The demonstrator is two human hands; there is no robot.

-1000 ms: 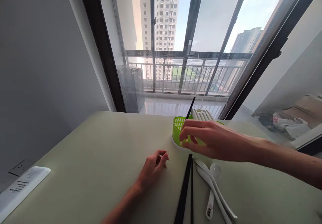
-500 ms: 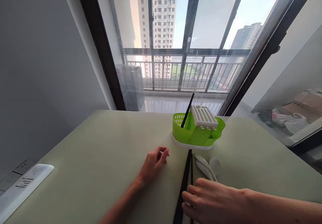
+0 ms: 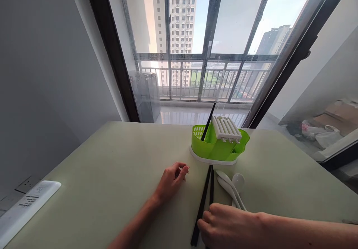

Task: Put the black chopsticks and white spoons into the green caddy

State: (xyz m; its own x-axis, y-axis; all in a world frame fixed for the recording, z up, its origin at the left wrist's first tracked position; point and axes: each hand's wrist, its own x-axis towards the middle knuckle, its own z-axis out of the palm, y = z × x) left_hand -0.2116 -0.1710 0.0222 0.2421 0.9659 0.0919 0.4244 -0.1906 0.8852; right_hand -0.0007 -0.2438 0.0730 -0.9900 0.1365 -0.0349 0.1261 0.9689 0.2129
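Note:
My right hand [image 3: 223, 224] is curled shut over the near end of a black chopstick [image 3: 212, 185], its fingertips partly hidden. Just left of it, another black chopstick [image 3: 201, 208] lies on the table. White spoons [image 3: 228, 185] lie together right of the chopsticks, their handles running under my right wrist. Beyond them stands a green cutlery holder [image 3: 211, 152] with a white slotted top [image 3: 226, 128] and white base. One black chopstick [image 3: 208, 122] leans upright in its left compartment. My left hand [image 3: 171, 182] rests on the table with loosely bent fingers and nothing in them.
The pale green table [image 3: 112, 174] reaches to a glass door with a dark frame [image 3: 117, 51]. A white power strip [image 3: 33, 208] lies along the left edge. Behind the glass are a grey appliance [image 3: 147, 96] and, at right, bags [image 3: 324, 133].
My right hand has shifted slightly left and nearer, and the chopstick under it has turned to show a wider side. My left hand stays in place.

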